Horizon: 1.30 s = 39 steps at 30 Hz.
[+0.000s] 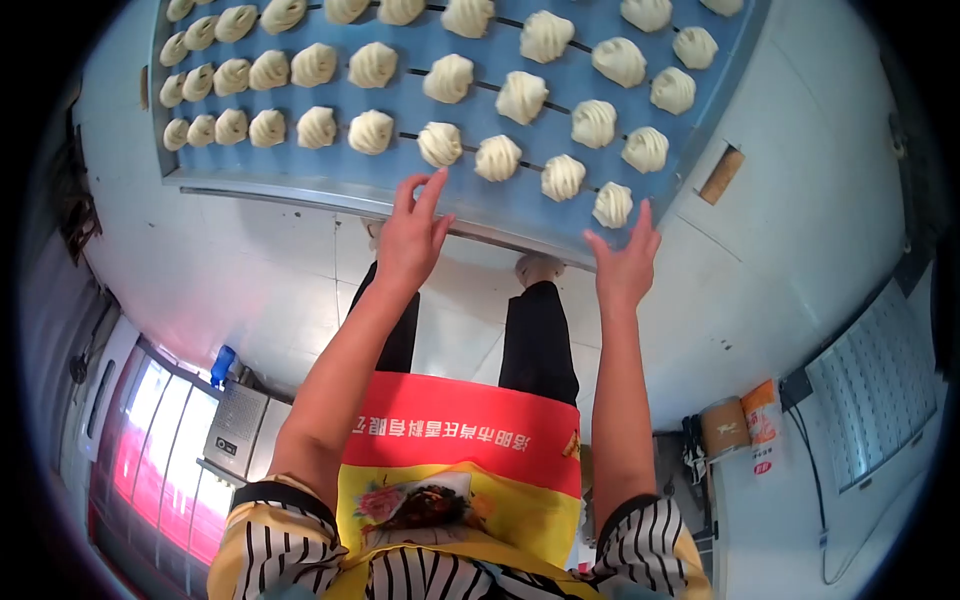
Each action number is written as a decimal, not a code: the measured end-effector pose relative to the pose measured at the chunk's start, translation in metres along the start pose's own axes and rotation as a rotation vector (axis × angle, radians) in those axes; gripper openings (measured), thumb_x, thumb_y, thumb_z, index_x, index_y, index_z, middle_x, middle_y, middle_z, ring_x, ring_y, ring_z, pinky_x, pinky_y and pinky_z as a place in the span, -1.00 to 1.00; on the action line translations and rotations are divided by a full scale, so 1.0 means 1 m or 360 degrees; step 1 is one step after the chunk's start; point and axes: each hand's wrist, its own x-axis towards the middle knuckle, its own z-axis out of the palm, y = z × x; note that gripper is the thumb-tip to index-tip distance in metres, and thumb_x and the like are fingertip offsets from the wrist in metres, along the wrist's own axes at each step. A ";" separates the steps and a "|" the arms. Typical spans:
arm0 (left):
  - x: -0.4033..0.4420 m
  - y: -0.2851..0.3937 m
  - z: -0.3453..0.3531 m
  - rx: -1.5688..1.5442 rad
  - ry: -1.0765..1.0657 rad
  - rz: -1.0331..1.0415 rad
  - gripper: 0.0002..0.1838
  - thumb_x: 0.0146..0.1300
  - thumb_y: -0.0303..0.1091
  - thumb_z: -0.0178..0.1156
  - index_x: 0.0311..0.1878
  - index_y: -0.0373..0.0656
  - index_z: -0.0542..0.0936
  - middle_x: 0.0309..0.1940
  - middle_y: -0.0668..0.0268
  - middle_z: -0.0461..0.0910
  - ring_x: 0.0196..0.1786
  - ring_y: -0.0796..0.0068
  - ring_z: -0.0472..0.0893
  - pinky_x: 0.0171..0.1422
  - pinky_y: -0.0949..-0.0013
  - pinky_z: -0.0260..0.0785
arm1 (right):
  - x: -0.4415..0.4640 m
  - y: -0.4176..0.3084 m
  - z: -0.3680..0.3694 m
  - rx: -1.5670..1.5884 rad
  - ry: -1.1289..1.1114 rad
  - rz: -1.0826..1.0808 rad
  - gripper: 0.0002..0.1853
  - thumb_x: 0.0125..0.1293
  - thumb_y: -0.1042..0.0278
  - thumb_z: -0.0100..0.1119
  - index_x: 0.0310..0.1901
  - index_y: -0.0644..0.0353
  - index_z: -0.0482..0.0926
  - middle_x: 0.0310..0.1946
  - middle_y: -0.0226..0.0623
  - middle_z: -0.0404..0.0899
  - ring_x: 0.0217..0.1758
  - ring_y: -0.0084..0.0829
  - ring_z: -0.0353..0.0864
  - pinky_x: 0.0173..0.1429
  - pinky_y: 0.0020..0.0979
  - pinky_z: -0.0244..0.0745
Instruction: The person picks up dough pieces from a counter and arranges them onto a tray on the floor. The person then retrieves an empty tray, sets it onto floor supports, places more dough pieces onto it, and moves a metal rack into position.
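Rows of pale, twisted dough buns (448, 78) lie on a large blue tray (270, 168) with a metal rim. My left hand (411, 230) is over the tray's near edge, fingers apart and empty, its fingertips just below a bun (440, 144) in the front row. Further right, my right hand (627, 262) is at the same edge, thumb and fingers spread around the near side of the last front-row bun (612, 205). Whether its fingertips touch that bun I cannot tell. Nothing is held in either hand.
Beneath the tray lies a pale floor (270, 270), with my shoes near the tray's edge. A red and yellow apron (460, 430) covers my front. A metal box (237, 428) and blue bottle (223, 366) stand lower left; a cardboard box (725, 427) is lower right.
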 end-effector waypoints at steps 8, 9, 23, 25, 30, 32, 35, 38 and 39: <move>0.062 -0.029 0.007 0.0192 0.0131 0.0116 -0.40 0.04 -0.41 0.25 0.21 0.13 0.38 0.09 0.19 0.35 -0.23 0.12 0.56 -0.24 0.19 0.45 | -0.001 -0.108 0.059 0.0016 -0.0242 -0.0702 -0.21 -0.07 0.22 0.42 0.23 0.12 0.26 0.07 -0.18 0.32 -0.03 -0.11 0.51 -0.10 -0.22 0.48; 0.066 -0.035 0.008 0.0170 0.0131 0.0198 -0.42 0.03 -0.42 0.25 0.19 0.12 0.40 0.08 0.19 0.35 -0.21 0.10 0.56 -0.23 0.18 0.45 | 0.005 -0.116 0.067 0.0000 -0.0229 -0.0686 -0.23 -0.07 0.22 0.42 0.21 0.13 0.27 0.07 -0.17 0.31 -0.04 -0.11 0.51 -0.10 -0.21 0.48; 0.072 -0.064 0.001 0.0171 -0.0012 0.0517 -0.43 0.06 -0.52 0.16 0.19 0.13 0.42 0.10 0.15 0.39 -0.01 0.11 0.52 -0.05 0.22 0.43 | 0.021 -0.097 0.112 -0.0102 -0.0230 -0.0737 -0.36 -0.07 0.32 0.42 0.10 0.19 0.41 -0.03 -0.17 0.41 -0.07 -0.11 0.53 -0.10 -0.22 0.48; 0.070 -0.063 -0.001 0.0186 -0.0016 0.0476 -0.40 0.06 -0.49 0.18 0.23 0.15 0.38 0.13 0.15 0.36 -0.03 0.09 0.53 -0.07 0.22 0.44 | 0.019 -0.097 0.108 -0.0129 -0.0155 -0.0721 -0.33 -0.09 0.27 0.43 0.12 0.15 0.39 -0.01 -0.20 0.40 -0.05 -0.12 0.52 -0.10 -0.22 0.48; 0.050 -0.015 -0.027 0.0247 -0.0144 0.0254 -0.32 0.07 -0.40 0.24 0.29 0.19 0.28 0.21 0.16 0.29 -0.10 0.08 0.56 -0.16 0.19 0.46 | 0.005 -0.075 0.050 -0.0174 0.0063 -0.0589 -0.23 -0.12 0.13 0.45 0.19 0.05 0.34 0.07 -0.26 0.36 0.00 -0.15 0.49 -0.12 -0.22 0.49; 0.044 0.001 -0.007 0.0157 -0.0163 0.0330 -0.32 0.06 -0.39 0.25 0.30 0.17 0.29 0.21 0.15 0.29 -0.12 0.09 0.57 -0.18 0.19 0.46 | 0.008 -0.055 0.047 -0.0224 0.0045 -0.0502 -0.21 -0.11 0.14 0.44 0.21 0.06 0.31 0.08 -0.24 0.35 -0.01 -0.14 0.50 -0.11 -0.20 0.49; 0.056 0.011 0.027 0.0135 -0.0170 0.0318 -0.32 0.05 -0.42 0.24 0.29 0.14 0.29 0.19 0.13 0.31 -0.14 0.11 0.58 -0.19 0.19 0.46 | 0.026 -0.038 0.061 -0.0227 -0.0061 -0.0637 -0.27 -0.09 0.26 0.43 0.17 0.10 0.33 0.04 -0.19 0.37 -0.05 -0.10 0.52 -0.09 -0.20 0.49; 0.065 -0.002 0.057 0.0049 -0.0141 0.0309 -0.33 0.04 -0.49 0.23 0.27 0.10 0.32 0.14 0.13 0.33 -0.15 0.11 0.58 -0.17 0.22 0.46 | 0.035 -0.025 0.063 -0.0169 -0.0161 -0.0605 -0.33 -0.09 0.32 0.42 0.13 0.12 0.37 0.02 -0.17 0.37 -0.06 -0.08 0.53 -0.06 -0.20 0.48; 0.064 -0.003 0.058 0.0031 -0.0121 0.0328 -0.33 0.03 -0.51 0.23 0.27 0.10 0.32 0.13 0.13 0.34 -0.15 0.11 0.58 -0.16 0.22 0.46 | 0.035 -0.022 0.065 -0.0143 -0.0141 -0.0605 -0.34 -0.08 0.33 0.42 0.12 0.12 0.38 0.02 -0.17 0.38 -0.06 -0.09 0.53 -0.06 -0.20 0.48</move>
